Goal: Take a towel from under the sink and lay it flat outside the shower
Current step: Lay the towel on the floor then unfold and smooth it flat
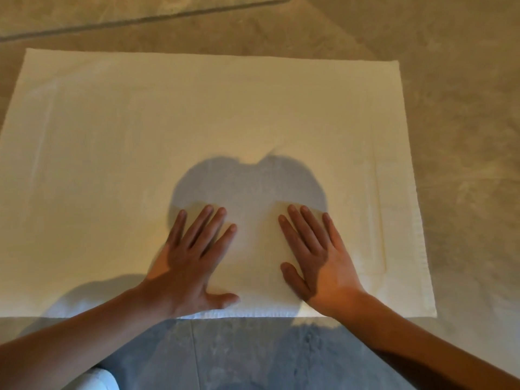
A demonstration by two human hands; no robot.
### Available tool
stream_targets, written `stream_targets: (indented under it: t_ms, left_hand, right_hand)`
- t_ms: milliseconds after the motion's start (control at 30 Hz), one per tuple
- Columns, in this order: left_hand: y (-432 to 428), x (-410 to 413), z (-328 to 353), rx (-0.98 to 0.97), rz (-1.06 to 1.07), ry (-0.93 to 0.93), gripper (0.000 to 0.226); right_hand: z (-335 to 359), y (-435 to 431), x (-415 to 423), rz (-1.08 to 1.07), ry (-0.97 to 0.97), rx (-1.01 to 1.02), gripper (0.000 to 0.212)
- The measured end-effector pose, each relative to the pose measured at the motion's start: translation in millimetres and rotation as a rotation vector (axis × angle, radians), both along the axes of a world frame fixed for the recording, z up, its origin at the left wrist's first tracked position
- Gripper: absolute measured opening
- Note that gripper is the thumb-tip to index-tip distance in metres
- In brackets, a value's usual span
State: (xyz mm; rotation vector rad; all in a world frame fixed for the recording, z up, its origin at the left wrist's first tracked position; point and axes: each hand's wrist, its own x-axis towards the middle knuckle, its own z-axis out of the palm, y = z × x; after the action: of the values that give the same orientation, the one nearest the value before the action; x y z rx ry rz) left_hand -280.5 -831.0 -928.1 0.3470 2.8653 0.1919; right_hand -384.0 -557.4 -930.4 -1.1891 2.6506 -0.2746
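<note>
Head view looks down on the white rectangular terry-cloth towel, spread flat on the mottled beige stone floor, its long axis running left to right. It looks soft, light and limp, best tugged by its corners or near hem. The left hand and right hand lie palm-down, fingers spread, pressing its near middle.

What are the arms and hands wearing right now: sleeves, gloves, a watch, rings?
Nothing shows on them. The left hand and right hand have no gloves or rings, and the nails look short. The left forearm and right forearm are uncovered to the frame edge: no sleeves, watch or bands in view.
</note>
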Motion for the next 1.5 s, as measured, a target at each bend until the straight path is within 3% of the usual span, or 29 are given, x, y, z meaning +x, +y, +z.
stream_targets:
  t_ms: [233, 533, 633, 733, 867, 1033, 1333, 1500]
  left_hand:
    - [-1, 0, 0, -0.028, -0.018, 0.025, 0.117]
    - [-3, 3, -3, -0.005, -0.017, 0.059, 0.114]
    - [-1, 2, -3, 0.025, 0.004, 0.097, 0.104]
    - [-9, -24, 1, 0.090, 0.054, 0.183, 0.090]
    - [-39, -82, 3, 0.019, 0.049, 0.247, 0.083]
    - [-84, -135, -5, -0.004, 0.169, 0.144, 0.083]
    - [-140, -133, -9, 0.050, 0.322, 0.085, 0.084]
    - [-196, -131, -8, -0.017, 0.496, 0.102, 0.085]
  right_hand:
    - [4, 41, -13, -0.073, 0.008, 0.136, 0.075]
    - [11, 96, -23, -0.159, -0.013, 0.132, 0.073]
    - [13, 96, -24, -0.155, -0.025, 0.113, 0.075]
    - [14, 72, -31, -0.168, -0.017, 0.082, 0.076]
    - [13, 19, -53, -0.243, 0.009, 0.047, 0.077]
    - [14, -50, -89, -0.348, 0.030, 0.024, 0.079]
    - [3, -112, -108, -0.315, 0.038, 0.069, 0.078]
    - [2, -135, -110, -0.368, 0.056, 0.045, 0.081]
